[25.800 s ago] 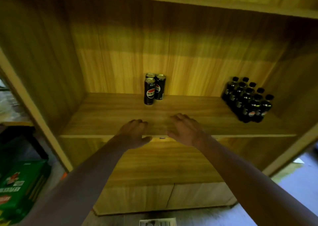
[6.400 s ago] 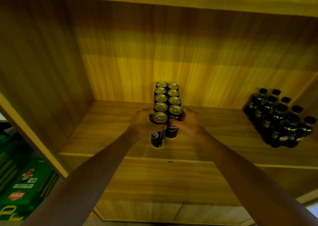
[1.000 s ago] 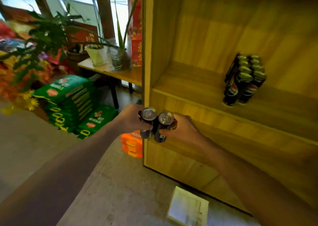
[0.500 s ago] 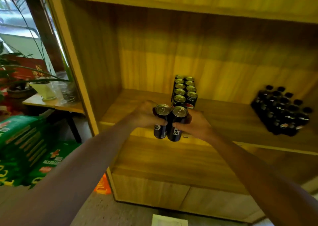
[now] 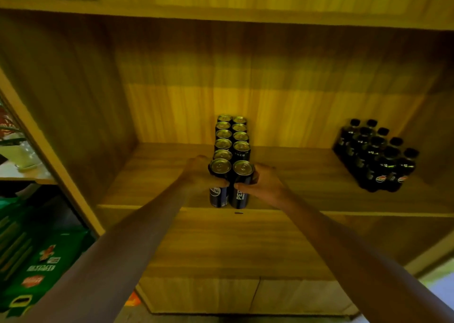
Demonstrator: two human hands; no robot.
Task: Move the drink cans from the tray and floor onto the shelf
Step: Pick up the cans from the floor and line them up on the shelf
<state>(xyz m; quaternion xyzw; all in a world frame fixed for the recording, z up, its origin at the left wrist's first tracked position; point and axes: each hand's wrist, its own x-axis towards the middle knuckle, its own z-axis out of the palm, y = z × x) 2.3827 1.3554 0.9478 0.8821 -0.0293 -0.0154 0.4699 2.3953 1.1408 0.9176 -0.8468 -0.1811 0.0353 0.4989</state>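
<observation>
Two dark slim drink cans stand side by side at the front edge of the wooden shelf. My left hand is wrapped around the left can. My right hand grips the right can, which reads "PEPSI ZERO". Both cans are upright with silver tops. Directly behind them a double row of the same cans runs back to the shelf's rear wall. The held pair lines up with that row.
A cluster of dark bottles stands at the right of the shelf. Another board spans overhead. Closed cabinet doors lie below. Green cartons are stacked on the floor at left, beside a small table.
My hands have carried the two cans up and forward from in front of the shelf edge onto the shelf, right behind the existing row. The view has turned square to the shelf.
</observation>
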